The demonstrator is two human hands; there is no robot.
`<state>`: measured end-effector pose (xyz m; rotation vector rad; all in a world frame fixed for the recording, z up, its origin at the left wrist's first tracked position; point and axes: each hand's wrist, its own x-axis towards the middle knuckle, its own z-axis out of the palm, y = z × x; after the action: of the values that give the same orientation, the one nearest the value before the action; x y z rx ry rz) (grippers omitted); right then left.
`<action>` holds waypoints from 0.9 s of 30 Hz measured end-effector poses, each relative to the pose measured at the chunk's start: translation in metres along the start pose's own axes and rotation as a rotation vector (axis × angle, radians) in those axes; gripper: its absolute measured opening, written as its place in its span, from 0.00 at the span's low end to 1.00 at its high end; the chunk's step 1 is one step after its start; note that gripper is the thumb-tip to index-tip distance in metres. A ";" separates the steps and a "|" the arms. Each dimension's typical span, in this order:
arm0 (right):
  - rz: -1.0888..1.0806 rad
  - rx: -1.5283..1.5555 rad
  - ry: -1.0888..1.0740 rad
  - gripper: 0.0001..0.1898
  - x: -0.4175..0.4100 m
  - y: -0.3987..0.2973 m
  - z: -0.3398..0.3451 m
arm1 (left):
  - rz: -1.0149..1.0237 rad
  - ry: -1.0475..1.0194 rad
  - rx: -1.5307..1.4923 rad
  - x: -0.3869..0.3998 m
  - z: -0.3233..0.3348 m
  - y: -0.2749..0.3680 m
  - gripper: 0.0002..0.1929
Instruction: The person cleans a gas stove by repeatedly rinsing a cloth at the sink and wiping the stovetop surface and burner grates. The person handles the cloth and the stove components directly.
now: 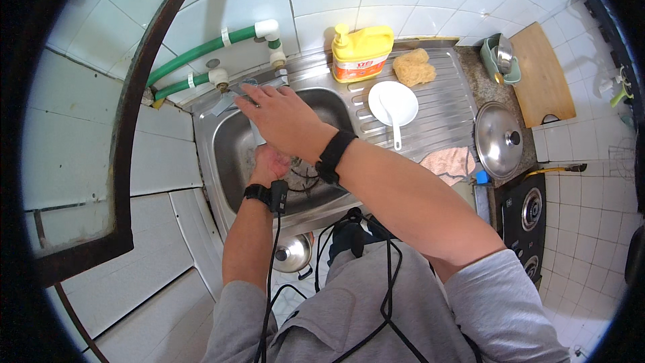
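Note:
My right hand (284,113) reaches across over the stainless steel sink (237,181), palm down, its fingers spread above the metal faucet (257,133). Whether the fingertips touch the faucet's handle is hidden by the hand. Below the spout is my left hand (272,162), its palm side turned partly up. The fingers of that hand are partly covered, so their pose is unclear. A black wire rack (304,184) or similar thin dark item lies in the basin beside it.
On the ribbed drainboard are a yellow detergent bottle (360,55), loofah sponge (414,67), white bowl (379,96) with a white spoon (395,126), and cloth (448,164). Rightward are a pot lid (499,139), cutting board (541,78) and gas stove (524,227). A dark-framed window (123,171) stands left.

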<state>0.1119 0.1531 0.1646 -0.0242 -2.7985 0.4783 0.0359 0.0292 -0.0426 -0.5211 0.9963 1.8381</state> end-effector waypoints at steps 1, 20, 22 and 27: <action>-0.040 -0.048 0.007 0.29 0.004 -0.001 0.001 | 0.036 0.007 -0.034 0.004 -0.005 -0.001 0.11; -0.026 -0.095 -0.057 0.19 -0.015 -0.006 0.020 | -0.047 0.337 0.278 -0.060 -0.081 0.031 0.18; 0.109 0.002 -0.066 0.18 -0.053 0.011 0.014 | -0.006 0.430 0.271 -0.055 -0.096 0.032 0.19; 0.482 0.210 -0.422 0.13 -0.156 0.060 0.001 | 0.015 0.331 0.105 -0.044 -0.114 0.036 0.21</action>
<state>0.2586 0.1988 0.0992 -0.6320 -3.1247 0.9889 0.0167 -0.0952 -0.0627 -0.7712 1.3121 1.7343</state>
